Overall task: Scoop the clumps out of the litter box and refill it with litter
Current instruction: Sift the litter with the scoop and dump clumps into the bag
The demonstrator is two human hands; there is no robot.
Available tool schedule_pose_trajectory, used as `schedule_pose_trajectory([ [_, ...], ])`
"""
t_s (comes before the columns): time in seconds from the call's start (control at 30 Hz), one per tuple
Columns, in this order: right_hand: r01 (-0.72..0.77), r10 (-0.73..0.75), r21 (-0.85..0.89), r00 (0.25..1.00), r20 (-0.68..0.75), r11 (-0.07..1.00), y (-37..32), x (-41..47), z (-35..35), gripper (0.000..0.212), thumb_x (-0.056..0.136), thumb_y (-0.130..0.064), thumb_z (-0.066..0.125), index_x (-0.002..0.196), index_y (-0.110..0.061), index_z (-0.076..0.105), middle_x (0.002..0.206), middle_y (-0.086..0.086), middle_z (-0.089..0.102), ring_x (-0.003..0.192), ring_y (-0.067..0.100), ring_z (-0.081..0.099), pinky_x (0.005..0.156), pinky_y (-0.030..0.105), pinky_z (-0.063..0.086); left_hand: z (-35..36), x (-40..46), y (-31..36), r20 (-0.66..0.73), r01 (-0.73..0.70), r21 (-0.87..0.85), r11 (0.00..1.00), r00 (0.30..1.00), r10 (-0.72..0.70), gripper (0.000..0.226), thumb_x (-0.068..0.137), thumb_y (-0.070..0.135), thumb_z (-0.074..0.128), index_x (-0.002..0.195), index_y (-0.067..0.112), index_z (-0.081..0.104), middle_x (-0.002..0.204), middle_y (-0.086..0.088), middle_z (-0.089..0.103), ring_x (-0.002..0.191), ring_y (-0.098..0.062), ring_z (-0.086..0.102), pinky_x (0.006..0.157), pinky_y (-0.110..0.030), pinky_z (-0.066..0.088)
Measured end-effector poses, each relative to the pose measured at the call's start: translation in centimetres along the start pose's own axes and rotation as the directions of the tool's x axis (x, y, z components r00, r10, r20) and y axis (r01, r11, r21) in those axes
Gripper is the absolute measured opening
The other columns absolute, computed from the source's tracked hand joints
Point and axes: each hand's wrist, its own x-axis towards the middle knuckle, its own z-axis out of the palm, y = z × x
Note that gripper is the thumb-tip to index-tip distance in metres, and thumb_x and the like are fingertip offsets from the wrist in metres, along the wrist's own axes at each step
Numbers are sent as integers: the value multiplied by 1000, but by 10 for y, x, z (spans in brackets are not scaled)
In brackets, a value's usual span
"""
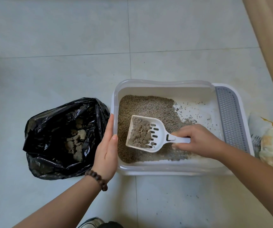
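A white slotted scoop (146,134) is held over the left half of the litter box (165,168), and grey clumps (140,132) are carried in its front part. The handle of the scoop is gripped by the right hand (196,140), whose fingers are curled round it. The brown litter (145,106) is gathered on the left side of the box, while the white bottom on the right side is mostly bare, with only scattered grains seen there. The left wall of the box is touched by the left hand (107,150); its fingers are straight and pressed together, with the thumb laid on the rim. A bracelet of dark beads (97,177) is worn on the left wrist. A grey grid step (231,117) is attached at the right end of the box. Just beside the box on the left, an open black bag (50,129) is placed on the tiled floor (58,46), and more clumps are seen inside it. At the right edge a pale sack (272,145) is partly visible.
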Motion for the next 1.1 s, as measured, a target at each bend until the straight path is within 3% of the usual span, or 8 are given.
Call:
schedule_pose_trajectory([
  [0.33,-89,93,-182,996,12,979,-8,10,-26,20,79,-32,71,96,-43,71,77,-13,66,67,6,61,64,34,51,-1,-1,3,6,13,-14,1000,1000,-13,50,97,30,26,144,40,14,149,32,18,138,13,17,109,-5,15],
  [0.5,-120,178,-476,981,79,871,-22,38,-64,7,84,-33,65,86,-32,72,67,-7,65,52,8,50,48,23,34,-1,0,1,5,9,-5,1000,1000,-9,51,97,30,26,146,37,14,151,29,18,139,11,16,110,-7,14],
  [0.63,-86,209,-589,967,144,804,-52,62,-66,11,83,-25,62,77,-18,69,58,-6,55,48,11,42,47,23,32,0,-1,2,6,20,-11,1000,1000,-20,51,97,31,26,145,41,14,151,31,19,139,11,17,110,-7,15],
  [0.77,-30,180,-650,970,166,760,-86,82,-44,26,83,-18,61,60,-13,50,55,-2,44,49,17,39,48,25,37,0,-1,1,9,22,-19,1000,1000,-22,51,97,32,26,145,41,14,152,29,18,140,10,17,112,-10,15],
  [0.87,4,133,-702,981,140,712,-104,90,-26,28,84,-19,59,60,-15,44,59,-2,46,49,15,41,44,22,35,0,0,1,9,21,-34,999,1000,-20,50,96,31,26,144,41,15,151,29,19,140,10,17,112,-9,15],
  [1.0,26,94,-626,983,157,779,-91,90,-20,26,81,-18,61,59,-15,47,55,-2,41,49,17,37,44,24,30,0,0,-1,8,28,-30,999,1000,-27,51,95,36,26,145,42,15,148,37,19,139,11,18,109,-5,16],
  [1.1,1,89,-449,980,180,894,-62,81,-16,17,83,-25,63,70,-15,62,57,-4,48,49,12,38,45,22,29,0,0,-2,12,16,-26,1000,1000,-16,54,94,43,26,147,40,14,148,38,18,139,10,18,109,-6,16],
])
